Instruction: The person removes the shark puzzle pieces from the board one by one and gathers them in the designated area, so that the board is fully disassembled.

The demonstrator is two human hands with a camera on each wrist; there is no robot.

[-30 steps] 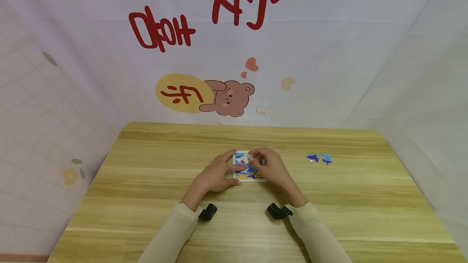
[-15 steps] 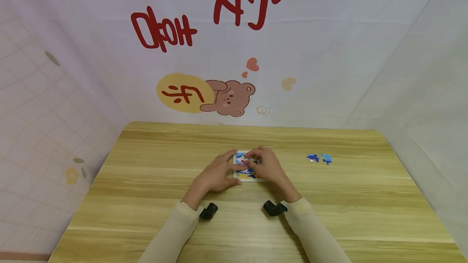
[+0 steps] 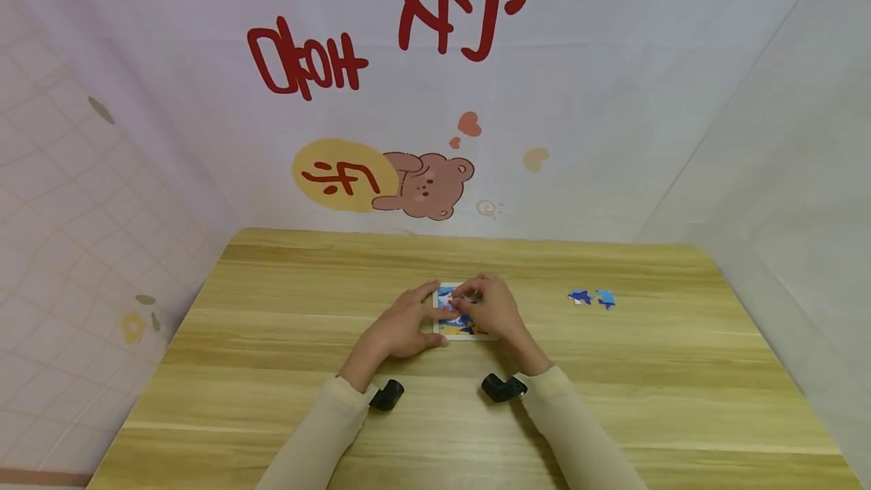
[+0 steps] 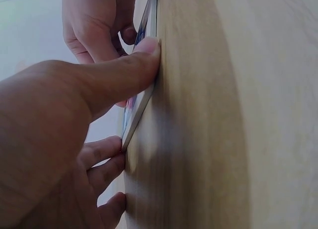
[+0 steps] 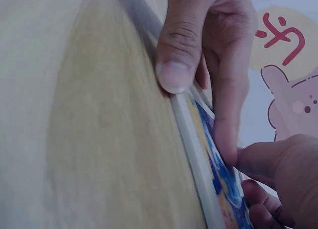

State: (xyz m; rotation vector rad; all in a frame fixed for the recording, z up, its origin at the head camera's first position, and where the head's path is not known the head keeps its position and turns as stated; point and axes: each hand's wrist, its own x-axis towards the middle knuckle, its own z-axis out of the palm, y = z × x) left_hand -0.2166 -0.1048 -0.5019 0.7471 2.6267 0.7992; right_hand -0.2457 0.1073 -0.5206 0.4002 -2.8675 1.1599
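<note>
A small jigsaw puzzle (image 3: 447,328) in a white frame, with a blue sea picture, lies on the table. My left hand (image 3: 403,321) holds the frame, thumb at the near edge and fingers at the far left corner. Its index finger reaches across the picture. Over the puzzle's upper middle, my right hand (image 3: 495,310) has thumb and index finger pinched on a puzzle piece, mostly hidden by the fingertips. In the right wrist view the right thumb (image 5: 258,159) meets the left index fingertip (image 5: 226,149). The left thumb (image 4: 144,52) presses the frame's edge in the left wrist view.
Two loose blue puzzle pieces, one with dark blue shapes (image 3: 580,297) and one lighter (image 3: 605,299), lie to the right on the wooden table (image 3: 435,429). A printed white cloth (image 3: 599,82) hangs behind the table's far edge.
My right hand has shifted left across the puzzle, its fingertips coming close to the left index finger. The left hand stays in place on the frame.
</note>
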